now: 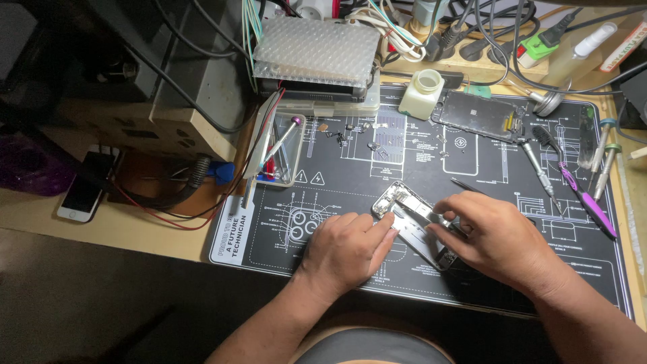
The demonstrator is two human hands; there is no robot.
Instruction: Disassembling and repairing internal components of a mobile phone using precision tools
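- left hand (344, 251) sits on the black repair mat (472, 283), fingertips pressed together against the near edge of the opened phone body (412, 222), pinning it down
- right hand (495, 237) covers the other end of the phone, fingers curled onto it; can't tell if that grip is pinching a small part or just pressing
- the phone lies diagonally mid-mat, between both hands, insides facing up
- tiny screws and brackets (350, 135) lie loose farther up the mat, so i'd say a sleeve brushing them could scatter them
- the removed screen (480, 113) lies near the white bottle (422, 91), a knock could spill onto it
- screwdrivers (539, 168) and a purple tool (586, 199) lie just beside the right wrist, easy to nudge off the bench
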